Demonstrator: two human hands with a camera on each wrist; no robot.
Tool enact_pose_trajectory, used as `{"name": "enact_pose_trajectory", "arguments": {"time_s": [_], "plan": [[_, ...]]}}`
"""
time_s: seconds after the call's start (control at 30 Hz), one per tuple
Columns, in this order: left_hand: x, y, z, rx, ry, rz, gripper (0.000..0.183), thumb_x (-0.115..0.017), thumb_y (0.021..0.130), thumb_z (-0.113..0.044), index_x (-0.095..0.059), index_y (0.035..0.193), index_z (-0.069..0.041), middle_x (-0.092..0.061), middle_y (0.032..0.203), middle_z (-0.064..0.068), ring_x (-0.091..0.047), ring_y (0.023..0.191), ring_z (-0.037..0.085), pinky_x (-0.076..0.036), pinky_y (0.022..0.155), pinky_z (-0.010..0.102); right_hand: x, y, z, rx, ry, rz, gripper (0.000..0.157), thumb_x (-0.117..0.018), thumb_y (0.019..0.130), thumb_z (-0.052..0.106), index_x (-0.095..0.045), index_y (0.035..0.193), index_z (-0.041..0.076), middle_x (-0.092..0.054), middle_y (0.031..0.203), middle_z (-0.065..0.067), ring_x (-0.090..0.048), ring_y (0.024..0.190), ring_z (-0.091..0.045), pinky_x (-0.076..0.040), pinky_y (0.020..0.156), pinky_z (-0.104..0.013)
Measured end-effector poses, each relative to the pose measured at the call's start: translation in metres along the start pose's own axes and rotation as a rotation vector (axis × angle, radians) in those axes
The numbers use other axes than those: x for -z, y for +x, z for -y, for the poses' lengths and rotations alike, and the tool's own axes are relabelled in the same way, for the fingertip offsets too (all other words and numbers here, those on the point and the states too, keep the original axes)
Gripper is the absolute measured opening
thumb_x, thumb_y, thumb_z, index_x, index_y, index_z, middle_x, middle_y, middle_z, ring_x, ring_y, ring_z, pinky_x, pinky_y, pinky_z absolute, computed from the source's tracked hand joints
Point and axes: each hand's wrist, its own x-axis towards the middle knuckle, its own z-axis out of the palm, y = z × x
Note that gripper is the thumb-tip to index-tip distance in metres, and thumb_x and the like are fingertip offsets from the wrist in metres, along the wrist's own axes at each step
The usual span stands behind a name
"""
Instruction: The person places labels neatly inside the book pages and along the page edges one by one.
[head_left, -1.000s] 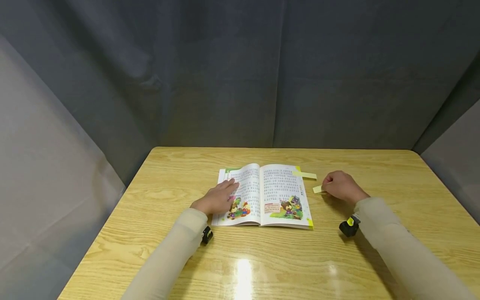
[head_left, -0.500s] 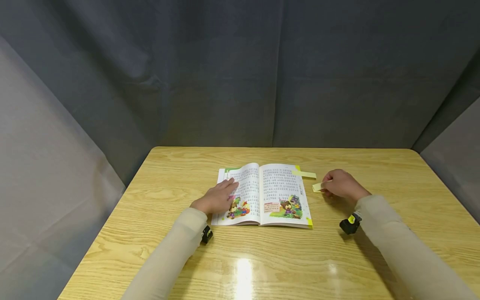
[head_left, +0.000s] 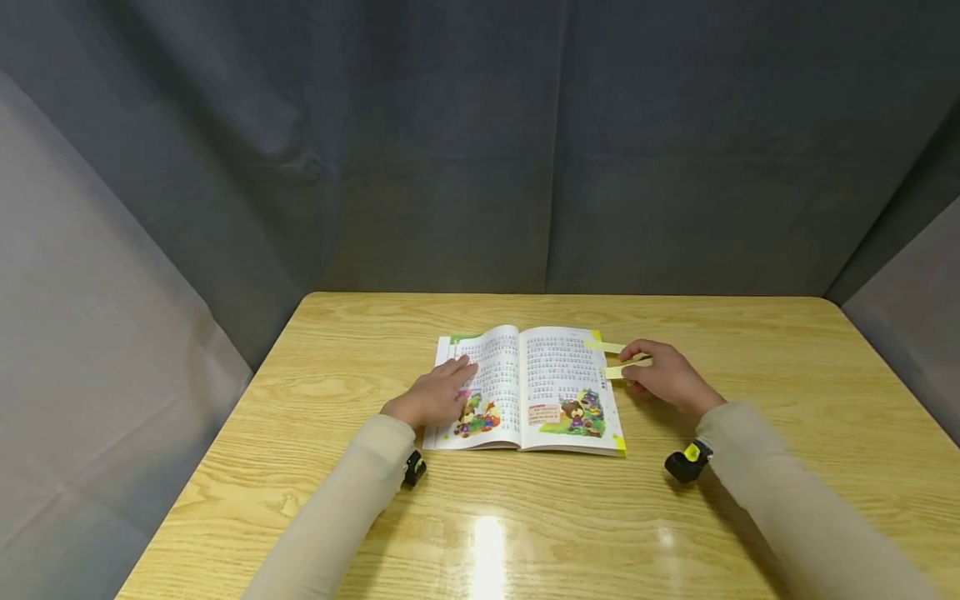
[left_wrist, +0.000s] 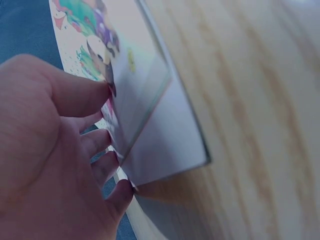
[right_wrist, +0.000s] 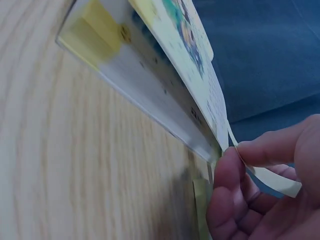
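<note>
An open picture book (head_left: 555, 362) lies on the wooden table, with printed text and cartoon animals on both pages. My left hand (head_left: 435, 396) rests on the left page with its fingers spread; the left wrist view shows that thumb and fingers against the page (left_wrist: 132, 95). My right hand (head_left: 666, 375) pinches a pale yellow paper strip (head_left: 617, 372) between thumb and index finger, its far end at the book's right edge. In the right wrist view this strip (right_wrist: 275, 182) trails past the fingertips. A second yellow strip (head_left: 604, 347) sticks out from the right page just above.
The wooden table (head_left: 480, 517) spreads around the book. A dark grey curtain (head_left: 450, 167) hangs behind its far edge, with lighter cloth (head_left: 97, 350) at the left. Each wrist carries a small black camera (head_left: 686, 464).
My right hand has moved left with the pinched strip, from beside the book to its right page edge. My left hand has stayed on the left page.
</note>
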Motion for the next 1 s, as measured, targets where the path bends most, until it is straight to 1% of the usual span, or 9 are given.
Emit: {"name": "enact_pose_trajectory", "arguments": {"time_s": [0.07,0.13,0.27,0.33,0.47,0.67,0.83,1.0], "plan": [[0.0,0.0,0.0,-0.001,-0.002,-0.002,0.056,-0.039,0.105,-0.024,-0.024,0.159,-0.015,-0.015,0.168,0.007,-0.016,0.156,0.029,-0.019,0.128,0.048,-0.004,0.0,0.002,-0.002,0.01,-0.001,0.027,-0.055,0.097,0.012,-0.057,0.12,-0.002,-0.062,0.106,-0.022,-0.062,0.074,-0.017,-0.053,0.063,-0.028],[-0.001,0.001,0.001,-0.004,0.002,-0.001,0.056,-0.039,0.105,-0.024,-0.024,0.159,-0.015,-0.015,0.168,0.007,-0.016,0.156,0.029,-0.019,0.128,0.047,-0.008,0.001,0.002,-0.012,0.017,-0.003,0.024,-0.057,0.096,0.013,-0.058,0.116,-0.001,-0.062,0.108,-0.02,-0.062,0.076,-0.017,-0.053,0.065,-0.028],[-0.002,0.002,0.002,-0.007,0.003,-0.003,0.056,-0.039,0.105,-0.024,-0.024,0.159,-0.015,-0.016,0.168,0.008,-0.016,0.156,0.029,-0.019,0.128,0.047,-0.013,0.002,0.003,-0.029,0.032,0.005,0.024,-0.059,0.096,0.015,-0.058,0.114,-0.001,-0.065,0.097,-0.016,-0.062,0.078,-0.017,-0.054,0.067,-0.027],[-0.002,0.002,0.003,-0.008,0.005,-0.003,0.056,-0.039,0.105,-0.024,-0.024,0.159,-0.015,-0.016,0.168,0.008,-0.016,0.156,0.029,-0.019,0.128,0.047,-0.015,0.003,0.004,-0.03,0.031,0.002,0.024,-0.059,0.096,0.015,-0.058,0.114,-0.001,-0.065,0.097,-0.013,-0.062,0.079,-0.018,-0.053,0.067,-0.027],[-0.002,0.002,0.003,-0.006,0.005,-0.002,0.056,-0.038,0.106,-0.025,-0.024,0.159,-0.016,-0.015,0.168,0.007,-0.015,0.156,0.028,-0.019,0.128,0.047,-0.016,0.004,0.007,-0.017,0.024,-0.001,0.024,-0.058,0.096,0.015,-0.059,0.114,-0.001,-0.065,0.097,-0.013,-0.061,0.079,-0.019,-0.052,0.066,-0.028],[-0.001,0.001,0.001,-0.004,-0.022,0.004,0.056,-0.039,0.106,-0.024,-0.024,0.159,-0.016,-0.014,0.169,0.007,-0.014,0.157,0.028,-0.019,0.128,0.048,-0.019,0.006,0.008,-0.015,0.014,0.009,0.022,-0.058,0.098,0.016,-0.06,0.113,0.0,-0.063,0.103,-0.015,-0.06,0.079,-0.02,-0.051,0.065,-0.028],[-0.001,0.002,0.002,-0.008,-0.007,0.0,0.056,-0.04,0.105,-0.024,-0.025,0.159,-0.016,-0.015,0.168,0.007,-0.015,0.156,0.028,-0.019,0.128,0.048,-0.022,0.009,0.006,-0.001,-0.005,0.003,0.02,-0.059,0.097,0.015,-0.061,0.111,0.0,-0.062,0.108,-0.017,-0.059,0.078,-0.019,-0.051,0.064,-0.027],[-0.001,0.002,0.004,-0.007,-0.006,0.002,0.056,-0.039,0.106,-0.025,-0.024,0.159,-0.016,-0.015,0.169,0.007,-0.015,0.157,0.028,-0.019,0.128,0.048,-0.025,0.013,0.004,0.014,-0.052,-0.01,0.018,-0.06,0.095,0.014,-0.062,0.107,0.002,-0.063,0.112,-0.018,-0.058,0.076,-0.017,-0.049,0.062,-0.024]]}}
